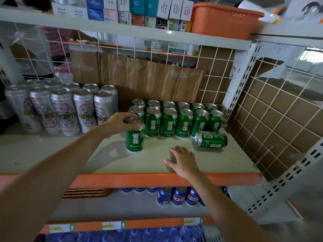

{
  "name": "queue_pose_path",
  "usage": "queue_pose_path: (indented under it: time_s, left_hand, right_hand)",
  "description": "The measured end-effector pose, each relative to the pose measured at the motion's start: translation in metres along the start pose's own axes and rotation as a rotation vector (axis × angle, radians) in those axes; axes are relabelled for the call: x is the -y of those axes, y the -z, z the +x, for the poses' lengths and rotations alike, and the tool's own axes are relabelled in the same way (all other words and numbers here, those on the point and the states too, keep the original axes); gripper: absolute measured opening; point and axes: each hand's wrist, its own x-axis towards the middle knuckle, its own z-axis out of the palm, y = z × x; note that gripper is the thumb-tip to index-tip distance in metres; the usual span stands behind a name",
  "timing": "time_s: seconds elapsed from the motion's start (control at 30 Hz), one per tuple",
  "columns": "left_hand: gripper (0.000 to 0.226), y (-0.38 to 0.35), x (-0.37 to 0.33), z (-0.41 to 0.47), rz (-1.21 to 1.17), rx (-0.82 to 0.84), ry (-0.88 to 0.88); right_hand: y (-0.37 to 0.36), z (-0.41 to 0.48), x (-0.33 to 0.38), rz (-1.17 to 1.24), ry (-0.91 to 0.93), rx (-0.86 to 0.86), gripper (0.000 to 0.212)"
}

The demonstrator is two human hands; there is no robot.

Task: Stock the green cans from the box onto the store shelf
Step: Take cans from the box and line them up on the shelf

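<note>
A white store shelf (113,159) with an orange front lip fills the view. Against its brown cardboard backing (139,79) stand two rows of green cans (176,119), six across, upright and packed together. Tall silver cans (66,109) stand to their left.

The left hand (117,123) reaches in from the lower left. Its curled fingers grip the top rim of an upright green can (135,138), which stands just in front of the rows' left end. The right hand (182,160) is open with fingers spread, low over the bare shelf near the front lip — whether it touches is unclear.

A tipped green can (211,139) lies on its side beyond and to the right of that hand, near but apart. Its long axis runs left to right, with the silver lid facing left. The right hand is the nearer one for righting it. Every green can is glossy, with white characters and a silver pull-tab top.
</note>
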Motion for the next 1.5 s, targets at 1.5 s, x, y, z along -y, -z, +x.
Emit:
queue_pose_path:
  time_s: [1.5]
  left_hand:
    - [0.049,-0.048,0.004,-0.026,0.575,-0.264,-0.478]
  right_hand:
    - [0.002,-0.002,0.0,0.028,-0.01,0.033,0.062]
